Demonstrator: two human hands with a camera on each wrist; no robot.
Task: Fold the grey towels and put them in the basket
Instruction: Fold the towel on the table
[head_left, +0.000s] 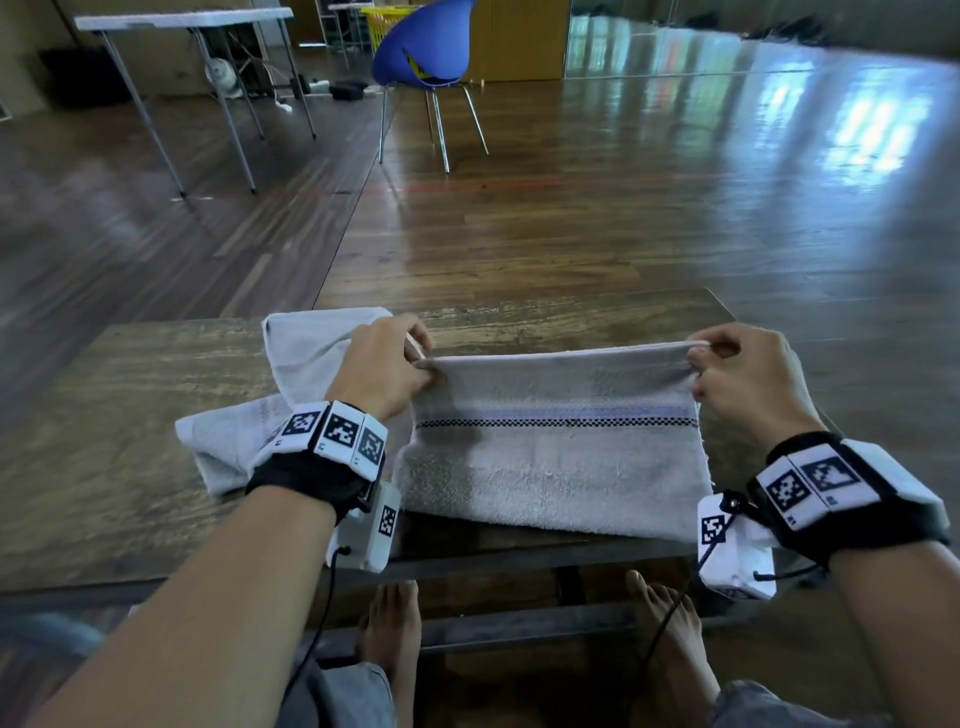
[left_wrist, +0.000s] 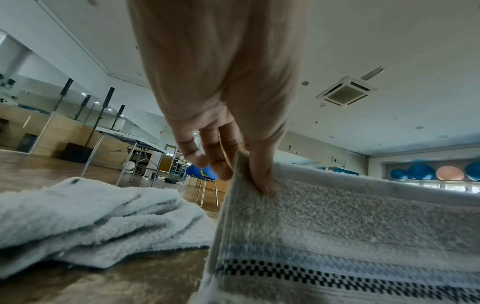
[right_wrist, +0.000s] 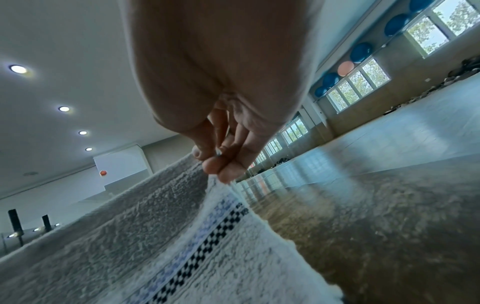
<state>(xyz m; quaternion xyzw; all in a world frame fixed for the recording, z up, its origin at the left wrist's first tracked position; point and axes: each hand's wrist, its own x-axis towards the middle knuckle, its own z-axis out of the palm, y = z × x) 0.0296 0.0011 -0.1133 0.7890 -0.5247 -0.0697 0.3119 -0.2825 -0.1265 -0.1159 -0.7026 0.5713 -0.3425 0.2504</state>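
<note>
A grey towel with a blue and black checked stripe lies on the wooden table, its far edge lifted off the surface. My left hand pinches the far left corner of it between thumb and fingers, and my right hand pinches the far right corner. The wrist views show the same pinches: the left hand on the grey towel, the right hand on the grey towel. A second, crumpled grey towel lies at the left, also seen as the crumpled towel. No basket stands on the table.
A blue chair stands on the wooden floor beyond the table, with something yellow behind it. A white folding table is at the far left. My bare feet show under the table's near edge.
</note>
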